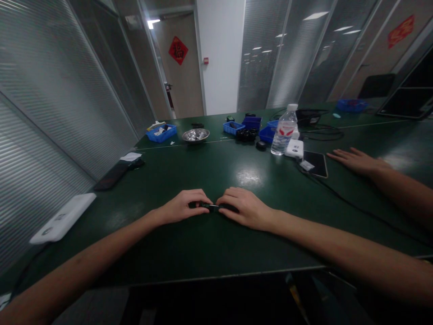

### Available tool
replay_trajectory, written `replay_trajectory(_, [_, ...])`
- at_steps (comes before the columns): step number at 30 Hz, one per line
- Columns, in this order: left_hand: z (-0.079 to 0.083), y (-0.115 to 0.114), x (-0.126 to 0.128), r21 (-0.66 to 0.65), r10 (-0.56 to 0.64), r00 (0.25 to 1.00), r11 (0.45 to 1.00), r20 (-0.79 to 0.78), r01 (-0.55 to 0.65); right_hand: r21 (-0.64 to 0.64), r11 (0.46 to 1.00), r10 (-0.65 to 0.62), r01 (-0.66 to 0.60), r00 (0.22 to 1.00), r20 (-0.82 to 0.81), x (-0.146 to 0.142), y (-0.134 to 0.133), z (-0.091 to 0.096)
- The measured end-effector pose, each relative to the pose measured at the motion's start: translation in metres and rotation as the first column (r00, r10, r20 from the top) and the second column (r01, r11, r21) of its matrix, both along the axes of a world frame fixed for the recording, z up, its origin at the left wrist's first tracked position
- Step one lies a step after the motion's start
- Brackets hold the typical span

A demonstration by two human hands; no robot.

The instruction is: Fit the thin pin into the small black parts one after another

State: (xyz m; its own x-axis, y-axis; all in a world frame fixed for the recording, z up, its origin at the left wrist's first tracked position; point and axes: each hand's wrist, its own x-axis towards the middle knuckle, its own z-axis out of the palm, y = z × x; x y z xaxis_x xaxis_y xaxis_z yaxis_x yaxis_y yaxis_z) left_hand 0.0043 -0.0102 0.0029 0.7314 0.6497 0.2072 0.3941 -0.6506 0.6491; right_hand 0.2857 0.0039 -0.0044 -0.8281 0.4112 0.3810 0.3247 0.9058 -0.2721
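My left hand (184, 206) and my right hand (244, 207) rest side by side on the dark green table (209, 253), near its front edge. Both have their fingers curled round a small black part (213, 207) that spans the gap between them. Only a short piece of it shows; the rest is hidden under my fingers.
Another person's hand (355, 160) lies flat at the right, beside a phone (316, 163) and a cable. Further back stand a water bottle (283, 131), a metal bowl (195, 135), several blue bins (161, 132) and small black parts. A white power strip (62, 218) lies at the left edge.
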Motion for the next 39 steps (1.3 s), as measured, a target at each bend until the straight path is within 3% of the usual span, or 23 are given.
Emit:
replay_trajectory(29, [-0.0008,-0.0009,-0.0013,0.018,0.136,0.99,0.991,-0.045,-0.136,-0.011,0.999,-0.044,0.044,0.999,0.014,0.0001,0.0003,0.0005])
replay_trajectory(39, [-0.0012,-0.0001,-0.0004,0.023,0.131,0.991,0.991,-0.04,-0.131,-0.005,1.0,-0.029,0.029,1.0,0.013,0.001,0.0008,0.0003])
